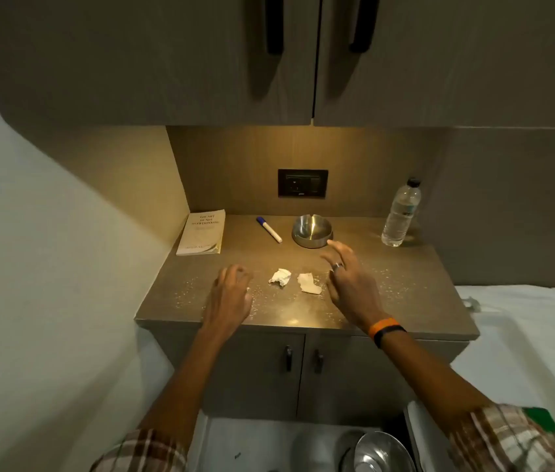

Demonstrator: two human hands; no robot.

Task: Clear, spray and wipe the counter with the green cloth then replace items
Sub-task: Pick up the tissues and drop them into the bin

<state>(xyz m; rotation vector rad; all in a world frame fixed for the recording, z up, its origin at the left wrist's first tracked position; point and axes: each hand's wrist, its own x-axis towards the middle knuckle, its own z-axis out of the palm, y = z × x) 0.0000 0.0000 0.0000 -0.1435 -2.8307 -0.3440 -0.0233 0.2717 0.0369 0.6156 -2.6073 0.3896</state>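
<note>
The brown counter point(405, 291) is dusted with white crumbs near its front. Two crumpled paper scraps point(280, 277) point(308, 283) lie in the middle front. My left hand point(230, 296) hovers left of them, fingers curled down, holding nothing that I can see. My right hand point(349, 281) is spread open just right of the scraps, fingertips near a steel ashtray point(311, 230). A book point(201, 233) lies at the back left, a blue-capped marker point(268, 229) beside it, a water bottle point(401, 213) at the back right. A green cloth point(545, 422) peeks out at the lower right.
Wall cabinets with black handles point(274, 23) hang above the counter. A socket plate point(302, 182) sits on the back wall. A white bed surface point(534, 335) lies to the right. Below me is a steel bowl point(383, 453) on a white surface. Cabinet doors point(259, 369) are under the counter.
</note>
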